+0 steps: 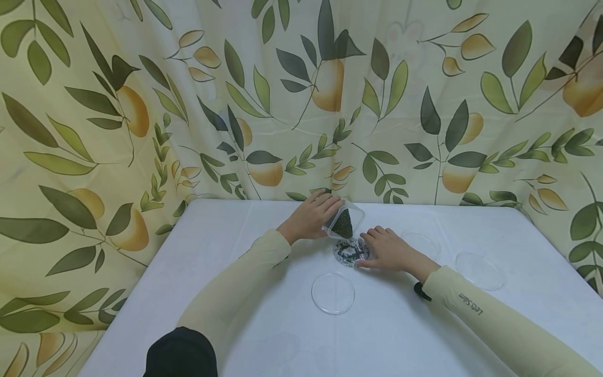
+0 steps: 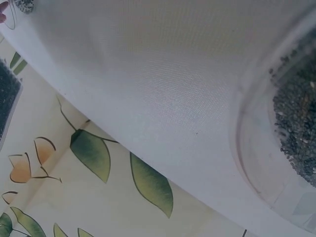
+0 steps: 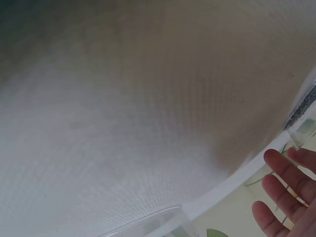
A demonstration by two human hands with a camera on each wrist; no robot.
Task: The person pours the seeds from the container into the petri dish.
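One sleeve [image 1: 452, 296] reads "LetsSlim"; left hand [image 1: 311, 214] grips a tilted tub [image 1: 359, 215] of dark seeds [image 1: 342, 226], right hand [image 1: 391, 250], fingers apart, beside a dish [image 1: 336, 255].

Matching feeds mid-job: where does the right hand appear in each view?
Head: right hand, right of centre, beside the black-and-white grains.
Left wrist: fingertips, probably this hand's, at the top-left corner.
Right wrist: fingers at the lower right edge.
Shared landmark: the edge of the white table against the leaf-patterned curtain.
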